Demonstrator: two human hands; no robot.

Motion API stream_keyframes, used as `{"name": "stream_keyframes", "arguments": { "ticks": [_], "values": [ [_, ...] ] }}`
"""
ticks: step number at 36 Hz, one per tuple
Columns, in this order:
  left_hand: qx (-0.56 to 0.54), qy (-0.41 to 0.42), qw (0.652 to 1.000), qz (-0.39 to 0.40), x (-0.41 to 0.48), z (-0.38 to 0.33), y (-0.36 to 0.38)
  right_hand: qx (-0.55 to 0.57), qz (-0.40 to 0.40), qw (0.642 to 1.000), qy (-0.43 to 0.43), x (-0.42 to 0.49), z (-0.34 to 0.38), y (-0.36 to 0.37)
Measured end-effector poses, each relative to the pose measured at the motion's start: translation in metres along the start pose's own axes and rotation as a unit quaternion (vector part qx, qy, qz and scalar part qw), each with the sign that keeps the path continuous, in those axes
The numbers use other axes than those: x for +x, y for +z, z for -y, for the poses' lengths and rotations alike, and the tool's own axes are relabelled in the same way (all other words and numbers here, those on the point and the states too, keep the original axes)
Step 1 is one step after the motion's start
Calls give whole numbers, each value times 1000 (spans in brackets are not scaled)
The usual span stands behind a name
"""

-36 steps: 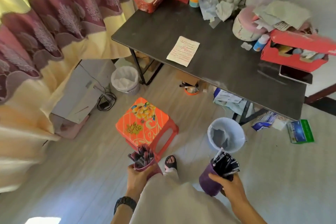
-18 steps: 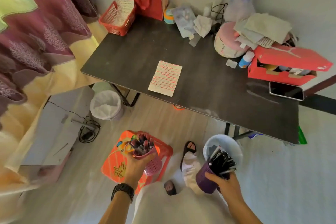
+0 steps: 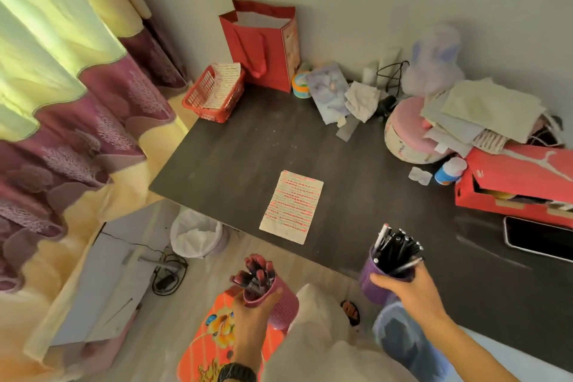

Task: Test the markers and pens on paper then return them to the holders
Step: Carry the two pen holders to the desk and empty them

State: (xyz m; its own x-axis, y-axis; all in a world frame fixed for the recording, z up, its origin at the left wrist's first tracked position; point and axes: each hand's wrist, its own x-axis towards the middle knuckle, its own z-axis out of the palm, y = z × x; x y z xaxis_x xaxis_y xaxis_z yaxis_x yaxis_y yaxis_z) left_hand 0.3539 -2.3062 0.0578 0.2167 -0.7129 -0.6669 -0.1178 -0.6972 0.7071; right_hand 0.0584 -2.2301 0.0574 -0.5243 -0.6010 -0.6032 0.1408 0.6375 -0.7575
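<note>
Holders, two: pink holder with markers, clasped by left hand off table's near edge; purple holder with pens, clasped by right hand above that edge; set upright beside paper.

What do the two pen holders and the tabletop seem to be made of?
The pink holder: seemingly moulded plastic, its wall a grid of tiny holes. The purple holder: likely plastic too, matte, with a woven-looking texture. The tabletop: dark, matte wood-grain surface, probably laminate.

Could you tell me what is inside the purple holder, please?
The purple holder, gripped by the right hand, holds a bunch of dark pens sticking out; their lower ends are hidden by its wall.
</note>
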Motion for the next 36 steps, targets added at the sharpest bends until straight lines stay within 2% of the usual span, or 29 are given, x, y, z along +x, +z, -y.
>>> {"name": "stream_keyframes", "arguments": {
  "ticks": [5,11,17,22,29,36],
  "values": [
    [-35,-19,999,9,19,-32,7,45,-4,999,-7,19,31,20],
    [-14,12,1000,18,46,-68,2,78,34,996,18,22,37,62],
    [-3,31,999,33,88,-107,-6,71,58,993,75,27,32,108],
    [-8,18,998,64,141,-144,-11,30,93,990,99,46,57,149],
    [117,30,984,132,230,-201,-15,45,87,988,123,92,116,224],
    [283,25,932,223,319,-258,5,74,89,985,127,156,176,294]
  ]
}}
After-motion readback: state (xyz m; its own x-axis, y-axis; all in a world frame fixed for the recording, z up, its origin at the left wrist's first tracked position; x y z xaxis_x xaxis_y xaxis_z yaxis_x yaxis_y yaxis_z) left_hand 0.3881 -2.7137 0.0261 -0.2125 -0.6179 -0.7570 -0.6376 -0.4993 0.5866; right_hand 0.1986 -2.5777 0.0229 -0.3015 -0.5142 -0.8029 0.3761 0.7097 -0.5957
